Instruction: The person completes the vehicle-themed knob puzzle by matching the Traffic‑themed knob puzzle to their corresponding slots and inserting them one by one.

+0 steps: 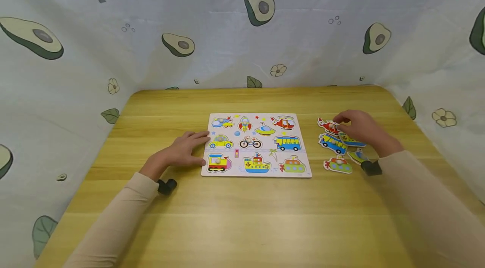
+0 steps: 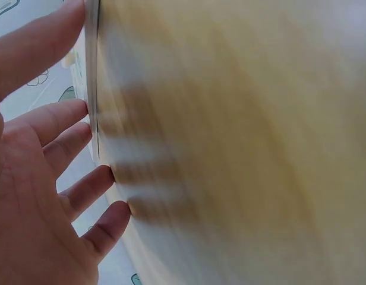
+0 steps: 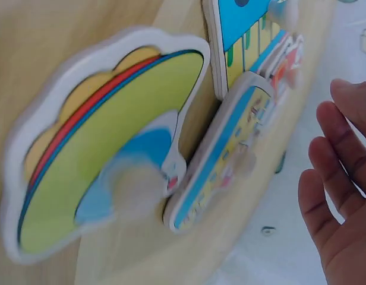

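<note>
A puzzle board point(image 1: 274, 170) with vehicle pictures lies flat on the table. My left hand point(image 1: 185, 149) rests at its left edge, fingers fairly straight and fingertips touching the side; the left wrist view shows them spread. Over the loose pieces to the right is my right hand point(image 1: 358, 125), its thumb and forefinger close to the red helicopter piece point(image 1: 328, 126). In the right wrist view the loosely bent fingers point(image 3: 319, 205) hold nothing, apart from the pieces. Below the hand lie a bus piece point(image 1: 332, 144), ship piece point(image 1: 352, 140), flying saucer piece point(image 3: 141, 101) and submarine piece point(image 1: 338, 165).
Knobs show on some board pictures, such as the car point(image 1: 221, 142) and train point(image 1: 217, 162). The wooden table point(image 1: 242, 217) extends in front of the board. A white cloth point(image 1: 212, 61) with avocado prints hangs behind and at both sides.
</note>
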`<state>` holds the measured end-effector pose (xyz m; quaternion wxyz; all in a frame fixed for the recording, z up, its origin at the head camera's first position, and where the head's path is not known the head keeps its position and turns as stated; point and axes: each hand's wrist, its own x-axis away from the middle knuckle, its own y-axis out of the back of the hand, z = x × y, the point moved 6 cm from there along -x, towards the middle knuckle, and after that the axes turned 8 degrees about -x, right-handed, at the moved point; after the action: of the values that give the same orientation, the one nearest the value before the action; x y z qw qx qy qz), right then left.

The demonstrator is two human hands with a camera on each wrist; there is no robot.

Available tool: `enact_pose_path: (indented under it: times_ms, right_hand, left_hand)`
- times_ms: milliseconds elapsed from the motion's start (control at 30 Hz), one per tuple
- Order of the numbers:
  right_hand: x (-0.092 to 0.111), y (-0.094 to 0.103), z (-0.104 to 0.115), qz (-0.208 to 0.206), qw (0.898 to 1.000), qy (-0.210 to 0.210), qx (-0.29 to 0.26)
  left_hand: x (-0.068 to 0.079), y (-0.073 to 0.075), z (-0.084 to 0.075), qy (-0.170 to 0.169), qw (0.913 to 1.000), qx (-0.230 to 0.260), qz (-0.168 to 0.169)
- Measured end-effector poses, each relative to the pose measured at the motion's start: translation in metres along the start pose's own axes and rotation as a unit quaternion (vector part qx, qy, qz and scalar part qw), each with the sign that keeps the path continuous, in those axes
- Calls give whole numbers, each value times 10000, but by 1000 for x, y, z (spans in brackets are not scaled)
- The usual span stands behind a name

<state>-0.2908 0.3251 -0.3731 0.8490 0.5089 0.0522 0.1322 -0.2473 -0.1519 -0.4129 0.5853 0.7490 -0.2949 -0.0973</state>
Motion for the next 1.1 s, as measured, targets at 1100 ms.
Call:
enact_pose_path:
  times_ms: [1100]
  right_hand:
    - [-19,-20,-23,39,9968,-613,-512]
  left_hand:
    - [3,2,-3,1,10000,-49,11]
